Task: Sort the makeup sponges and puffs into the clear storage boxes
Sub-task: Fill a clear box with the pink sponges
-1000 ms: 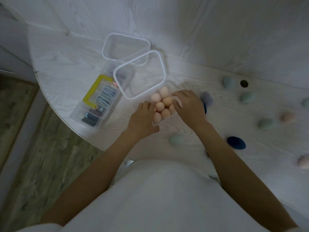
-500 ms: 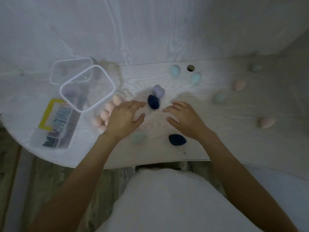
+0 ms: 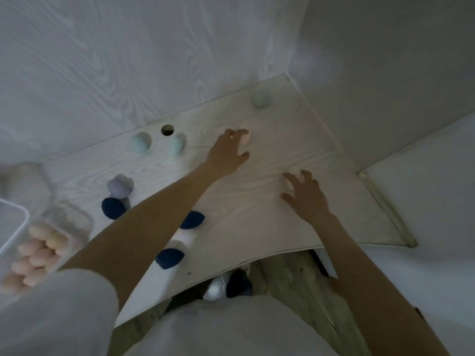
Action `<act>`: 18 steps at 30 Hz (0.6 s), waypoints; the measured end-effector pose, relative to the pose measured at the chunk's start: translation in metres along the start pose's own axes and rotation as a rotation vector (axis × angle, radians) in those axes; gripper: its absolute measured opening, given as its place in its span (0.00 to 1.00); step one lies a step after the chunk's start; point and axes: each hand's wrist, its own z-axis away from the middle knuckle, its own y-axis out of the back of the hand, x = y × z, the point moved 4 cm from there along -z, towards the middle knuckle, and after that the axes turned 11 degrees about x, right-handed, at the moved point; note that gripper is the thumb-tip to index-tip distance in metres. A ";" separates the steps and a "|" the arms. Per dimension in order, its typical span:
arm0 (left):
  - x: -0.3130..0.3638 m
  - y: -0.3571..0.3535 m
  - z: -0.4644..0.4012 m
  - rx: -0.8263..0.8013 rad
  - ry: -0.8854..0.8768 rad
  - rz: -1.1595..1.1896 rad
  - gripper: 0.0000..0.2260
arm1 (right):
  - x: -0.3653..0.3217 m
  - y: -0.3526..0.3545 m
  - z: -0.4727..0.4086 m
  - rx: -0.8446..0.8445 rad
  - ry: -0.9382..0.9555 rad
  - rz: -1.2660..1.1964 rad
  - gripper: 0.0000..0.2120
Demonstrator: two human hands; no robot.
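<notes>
- Pink sponge (image 3: 245, 137): far on the worktop (image 3: 282, 214), fingertips of left hand (image 3: 226, 152) on it; grip spread, not closed.
- Second pink sponge (image 3: 293, 182): under right hand (image 3: 307, 196); fingers splayed, grip apart.
- Clear box (image 3: 51, 242): left edge, holding peach sponges (image 3: 33, 258).
- Navy sponges (image 3: 113, 208): near left forearm.

A white wood-grain desk (image 3: 257, 201) fills the middle of the view, with a small round cable hole (image 3: 167, 130) toward 11 o'clock near its back edge. A white grained wall panel (image 3: 128, 60) rises behind it at 12 o'clock. Pale wood-look flooring (image 3: 288, 276) shows below the desk's front edge at 6 o'clock.
</notes>
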 end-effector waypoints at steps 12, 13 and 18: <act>-0.002 0.026 -0.006 0.181 -0.001 0.241 0.17 | -0.043 0.001 0.007 0.214 0.149 -0.333 0.06; -0.008 0.041 0.013 0.223 0.006 0.299 0.19 | -0.055 0.000 0.011 0.215 0.145 -0.372 0.06; -0.085 0.114 0.132 0.514 0.256 0.358 0.18 | -0.152 -0.017 0.037 0.116 0.237 -0.591 0.12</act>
